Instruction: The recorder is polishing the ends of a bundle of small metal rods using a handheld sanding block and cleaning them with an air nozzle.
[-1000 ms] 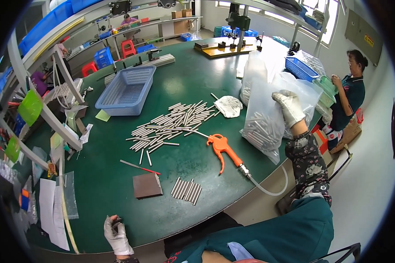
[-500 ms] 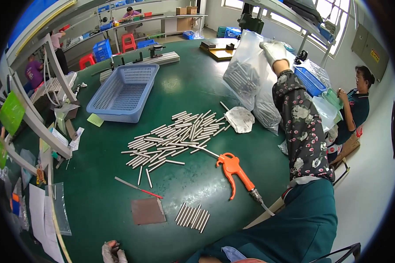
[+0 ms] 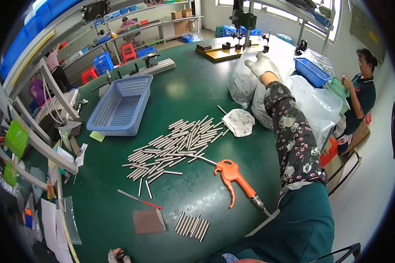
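Note:
My right hand (image 3: 262, 65), in a white glove, is stretched far forward at a clear plastic bag (image 3: 242, 85) of metal rods. Its thumb and fingers are apart, and the bag stands on the table beneath it. At the lower edge my left hand (image 3: 118, 255) shows only in part, with bare fingertips poking from a pale glove. Its fingers are loosely curled but apart, with nothing visible in them. Between the hands lie a heap of short metal rods (image 3: 175, 147), a neat row of rods (image 3: 192, 226), a brown sandpaper square (image 3: 148, 221) and an orange air blow gun (image 3: 233, 179).
A blue plastic basket (image 3: 120, 107) stands at the left of the green table. A crumpled white cloth (image 3: 239, 122) lies beside the heap. A thin file with a red handle (image 3: 150, 204) is near the sandpaper. A co-worker (image 3: 360, 94) sits at the right.
The bag of rods, earlier held up by its top, has come down onto the table, and my right hand's fingers have spread. My left hand has barely moved.

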`<move>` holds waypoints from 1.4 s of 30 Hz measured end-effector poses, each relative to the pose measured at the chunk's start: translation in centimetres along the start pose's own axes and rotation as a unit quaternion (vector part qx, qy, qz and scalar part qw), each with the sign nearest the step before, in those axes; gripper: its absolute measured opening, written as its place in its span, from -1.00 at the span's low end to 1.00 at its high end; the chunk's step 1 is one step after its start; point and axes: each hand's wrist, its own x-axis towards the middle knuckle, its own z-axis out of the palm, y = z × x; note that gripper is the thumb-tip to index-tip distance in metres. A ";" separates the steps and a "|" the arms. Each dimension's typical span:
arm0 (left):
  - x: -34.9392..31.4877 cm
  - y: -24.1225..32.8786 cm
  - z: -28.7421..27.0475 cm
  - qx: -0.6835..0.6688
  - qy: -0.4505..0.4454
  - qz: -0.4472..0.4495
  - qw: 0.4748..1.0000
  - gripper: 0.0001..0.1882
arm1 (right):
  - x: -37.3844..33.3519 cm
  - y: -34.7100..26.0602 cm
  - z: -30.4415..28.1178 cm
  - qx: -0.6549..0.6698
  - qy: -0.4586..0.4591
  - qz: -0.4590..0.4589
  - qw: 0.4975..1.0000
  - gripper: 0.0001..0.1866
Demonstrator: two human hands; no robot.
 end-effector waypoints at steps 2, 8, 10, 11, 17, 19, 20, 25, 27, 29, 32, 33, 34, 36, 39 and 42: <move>-0.1 0.7 0.0 0.035 0.004 0.060 0.998 -0.61 | -4.4 -2.4 -3.3 -0.057 0.119 -0.145 0.981 -0.62; -0.1 0.0 0.1 -0.095 0.046 0.106 0.989 -0.52 | -23.9 -2.6 -15.5 0.029 0.062 -0.692 0.719 -0.86; 0.9 0.3 0.7 -0.112 0.026 0.106 0.988 -0.52 | -29.4 0.1 -20.5 0.089 0.004 -0.737 0.670 -0.83; 1.1 0.2 1.1 -0.131 0.020 0.110 0.985 -0.53 | -30.7 1.2 -21.6 0.136 0.030 -0.774 0.618 -0.81; 1.3 0.6 1.5 -0.194 0.010 0.102 0.976 -0.61 | -35.9 2.7 -26.3 0.214 0.111 -0.660 0.712 -0.86; 1.2 0.4 1.4 -0.187 0.012 0.116 0.975 -0.51 | -36.7 2.6 -26.6 0.257 0.060 -0.662 0.702 -0.86; 1.4 0.7 1.1 -0.181 0.013 0.114 0.977 -0.51 | -37.8 1.7 -26.2 0.253 0.170 -0.561 0.770 -0.85; 1.3 0.6 1.7 -0.196 0.003 0.117 0.974 -0.49 | -37.3 3.9 -25.5 0.236 0.160 -0.725 0.627 -0.93; 1.1 -1.0 0.2 -0.170 0.038 0.106 0.979 -0.50 | -37.0 2.0 -22.5 0.279 0.063 -0.561 0.776 -0.83; 1.1 -0.5 0.7 -0.164 0.031 0.122 0.978 -0.50 | -34.0 2.4 -19.0 0.155 -0.122 -0.451 0.870 -0.80; 1.5 0.2 1.8 -0.145 0.024 0.154 0.977 -0.50 | -32.1 4.8 -9.5 0.026 -0.148 -0.255 0.955 -0.53; 1.5 0.1 1.7 -0.145 0.030 0.149 0.978 -0.50 | -31.7 5.0 -7.5 0.007 -0.181 -0.212 0.960 -0.53; 1.4 0.0 1.5 -0.141 0.022 0.143 0.979 -0.53 | -31.4 4.8 -6.0 -0.032 -0.207 -0.200 0.957 -0.57; 1.3 -0.3 1.4 -0.138 0.016 0.135 0.981 -0.56 | -31.1 4.3 -3.9 -0.072 -0.232 -0.191 0.951 -0.60; 1.1 -0.3 1.5 -0.166 0.021 0.150 0.974 -0.54 | -30.9 4.0 -2.7 -0.054 -0.256 -0.158 0.952 -0.68; 1.0 -0.7 1.4 -0.146 0.015 0.178 0.973 -0.51 | -30.4 4.3 -3.0 -0.030 -0.239 -0.147 0.959 -0.71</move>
